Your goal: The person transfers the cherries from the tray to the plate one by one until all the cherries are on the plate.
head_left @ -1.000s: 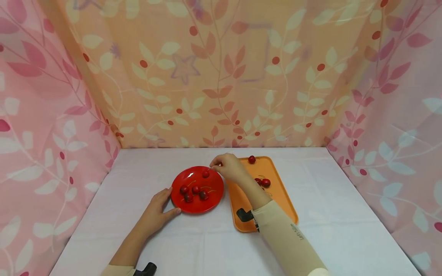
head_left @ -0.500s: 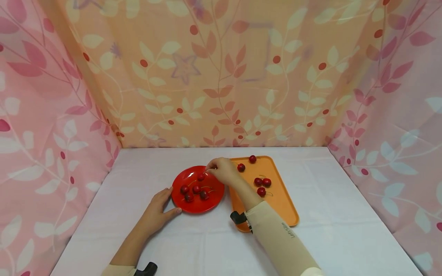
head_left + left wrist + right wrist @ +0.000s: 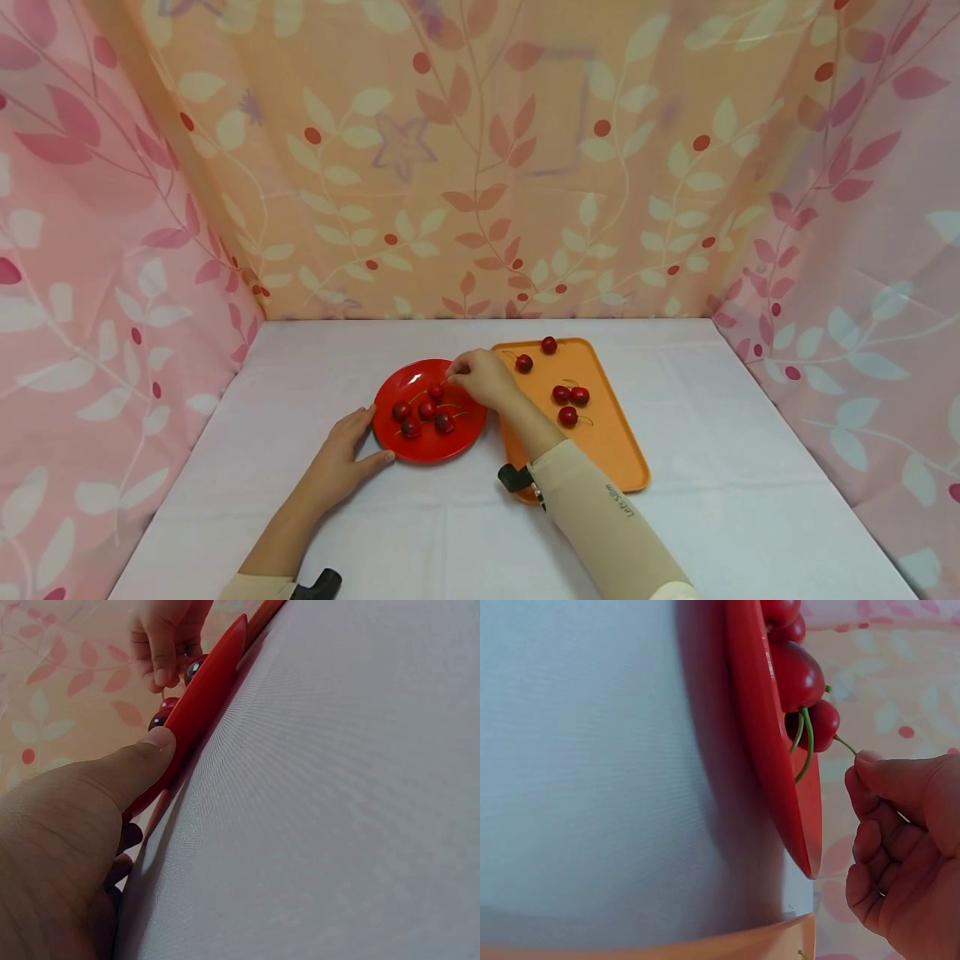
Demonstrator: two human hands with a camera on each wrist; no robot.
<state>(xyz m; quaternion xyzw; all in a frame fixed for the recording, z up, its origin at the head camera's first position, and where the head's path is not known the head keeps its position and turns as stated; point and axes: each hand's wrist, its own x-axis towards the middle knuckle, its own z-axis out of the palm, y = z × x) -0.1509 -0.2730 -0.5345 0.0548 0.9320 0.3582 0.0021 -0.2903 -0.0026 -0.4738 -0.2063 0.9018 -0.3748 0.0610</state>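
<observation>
Red, glossy, probably light and slippery, one cherry [image 3: 436, 390] is over the plate [image 3: 430, 454], toward its far side; the right hand [image 3: 483, 381] pinches its stem [image 3: 845, 744], likely the best hold, while the left hand [image 3: 343, 461], fingers spread, touches the left rim.

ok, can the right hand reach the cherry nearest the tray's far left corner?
Likely yes: nothing blocks that cherry, but the right hand must first drop the stem pinched over the red plate.
</observation>
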